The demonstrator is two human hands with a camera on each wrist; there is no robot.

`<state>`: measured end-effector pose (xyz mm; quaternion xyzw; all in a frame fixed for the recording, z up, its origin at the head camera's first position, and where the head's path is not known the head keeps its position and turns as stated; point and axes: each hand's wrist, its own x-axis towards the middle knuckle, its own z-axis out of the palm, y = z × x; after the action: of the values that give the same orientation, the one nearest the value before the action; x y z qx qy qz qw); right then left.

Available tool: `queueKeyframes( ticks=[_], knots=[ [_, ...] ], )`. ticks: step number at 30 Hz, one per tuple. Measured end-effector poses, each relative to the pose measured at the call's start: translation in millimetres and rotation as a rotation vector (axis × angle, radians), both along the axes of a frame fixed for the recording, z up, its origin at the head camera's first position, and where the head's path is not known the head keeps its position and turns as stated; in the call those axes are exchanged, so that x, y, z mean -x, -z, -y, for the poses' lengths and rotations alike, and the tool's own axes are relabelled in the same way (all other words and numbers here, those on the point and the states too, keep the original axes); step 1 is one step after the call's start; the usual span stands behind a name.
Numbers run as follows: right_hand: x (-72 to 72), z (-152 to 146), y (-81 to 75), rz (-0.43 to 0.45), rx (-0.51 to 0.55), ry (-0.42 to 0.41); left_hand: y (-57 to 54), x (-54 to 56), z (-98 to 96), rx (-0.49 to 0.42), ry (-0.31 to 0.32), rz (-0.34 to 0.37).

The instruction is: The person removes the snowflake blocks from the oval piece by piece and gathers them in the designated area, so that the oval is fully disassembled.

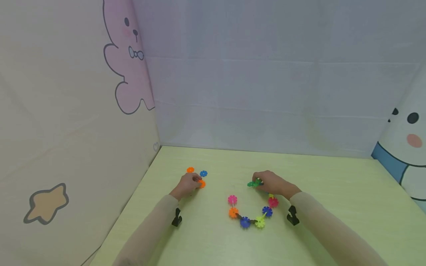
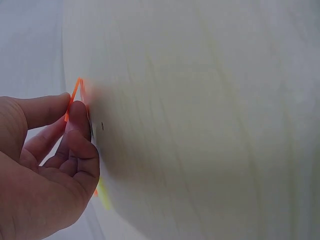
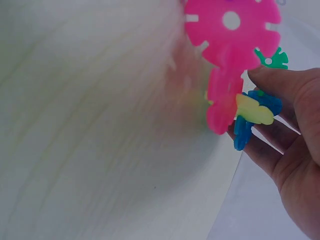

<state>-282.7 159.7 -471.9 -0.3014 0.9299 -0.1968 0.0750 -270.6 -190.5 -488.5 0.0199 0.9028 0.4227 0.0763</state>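
Blue disc (image 1: 203,173) nr L hand (image 1: 187,185), orange disc (image 1: 202,184) in pinch — R hand (image 1: 272,183), part-hidden chain (image 1: 245,222) in pinch

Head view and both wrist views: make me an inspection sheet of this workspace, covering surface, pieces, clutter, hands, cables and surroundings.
Surface: pale yellow-green tabletop.
Job's things: curved multicoloured chain of slotted discs; loose orange disc and loose blue disc lying separate from it.
Clutter: nothing seen.
Left hand: pinches another orange disc.
Right hand: holds the chain near its green pieces.
Cables: nothing identifiable.
Surroundings: pale backdrop, with a pink cartoon animal at left.
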Motion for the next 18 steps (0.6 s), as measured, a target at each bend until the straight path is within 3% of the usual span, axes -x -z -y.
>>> queueKeyframes(
  ticks=[7, 18],
  knots=[
    [1.7, -0.4, 1.0, 0.003, 0.002, 0.007, -6.1, -3.9, -0.7, 0.030, -0.009, -0.049],
    [0.2, 0.4, -0.8, -0.017, 0.003, -0.009, -9.9, -5.1, 0.2, 0.064, -0.053, -0.064]
  ],
)
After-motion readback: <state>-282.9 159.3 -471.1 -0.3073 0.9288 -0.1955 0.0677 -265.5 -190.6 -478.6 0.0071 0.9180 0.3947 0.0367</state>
